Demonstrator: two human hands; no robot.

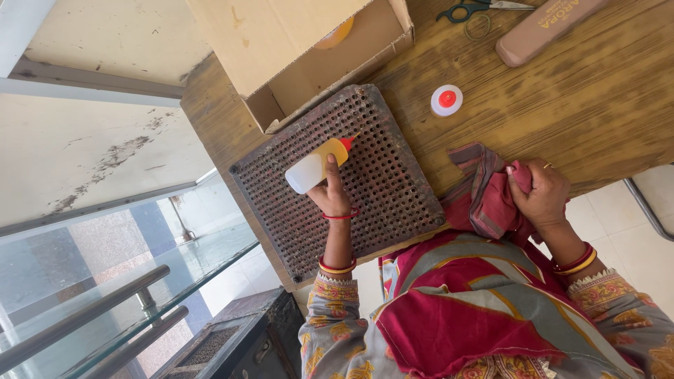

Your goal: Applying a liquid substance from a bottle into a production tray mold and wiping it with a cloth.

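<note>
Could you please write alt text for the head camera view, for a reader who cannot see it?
A person's left hand holds a squeeze bottle with a red nozzle over a perforated metal plate on a wooden table, while the right hand grips red cloth. An open cardboard box, a red-and-white cap and scissors lie beyond.

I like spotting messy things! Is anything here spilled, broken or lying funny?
The red-and-white cap lies loose on the wooden table, away from the squeeze bottle that the left hand tips over the perforated tray. The cardboard box looks stained. No spill shows.
</note>
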